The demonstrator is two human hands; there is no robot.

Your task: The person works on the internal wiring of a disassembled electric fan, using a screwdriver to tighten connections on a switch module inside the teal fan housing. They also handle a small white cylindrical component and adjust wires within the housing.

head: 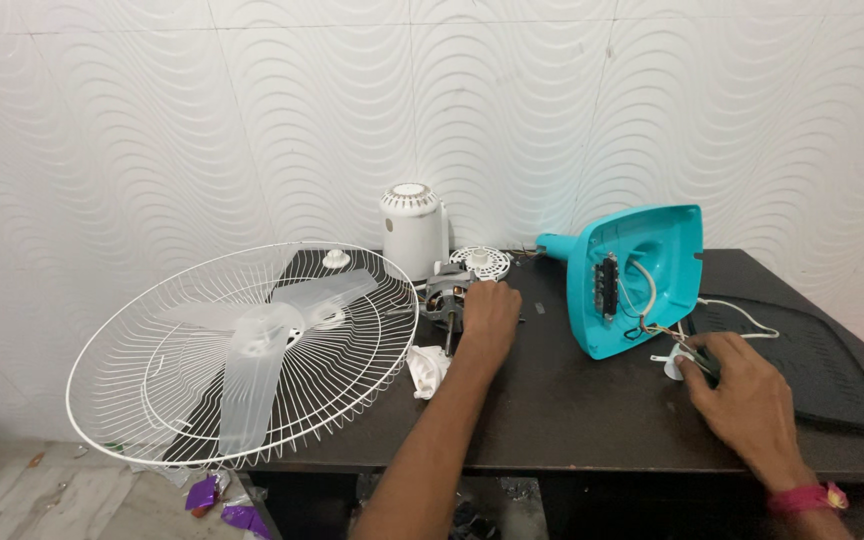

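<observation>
My left hand (489,312) rests on a fan motor (445,297) with its shaft pointing toward me, near the middle of a dark table (562,410). My right hand (742,395) pinches a small white part with wires (674,362) at the right. Those wires run into a turquoise fan base (637,275) standing on its edge, its open underside showing a switch block. A white wire fan guard (242,350) lies at the left with a clear blade (262,345) on it.
A white motor housing (413,228) and a round white vented cap (480,262) stand at the back by the wall. A crumpled white piece (428,368) lies near the front edge. A black flat panel (802,360) lies at the right. Scraps litter the floor (217,497).
</observation>
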